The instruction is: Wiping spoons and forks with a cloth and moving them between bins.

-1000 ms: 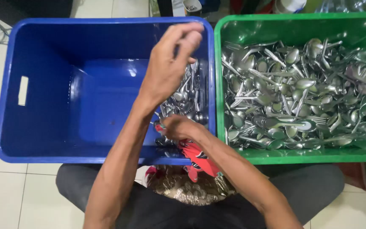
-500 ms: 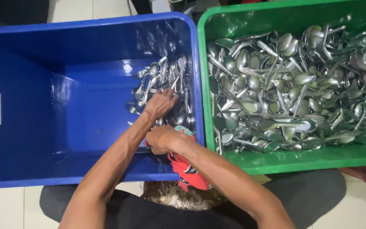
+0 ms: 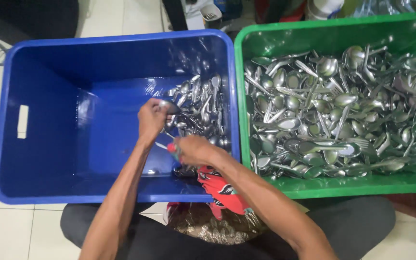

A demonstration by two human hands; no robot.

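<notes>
Your left hand (image 3: 151, 118) is gripping wet spoon (image 3: 168, 107) by handle; right hand (image 3: 192, 149) is clutching red cloth (image 3: 220, 188). Spoon is looking stiff, light, slippery.

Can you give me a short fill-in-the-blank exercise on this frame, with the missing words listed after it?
1. The left hand holds a metal spoon over the ____ crate.
2. The crate heaped nearly full of spoons and forks is the ____ one.
3. The right hand grips a cloth that is mainly ____.
4. In the blue crate, the cutlery pile lies against the ____ wall.

Missing words: blue; green; red; right
</notes>
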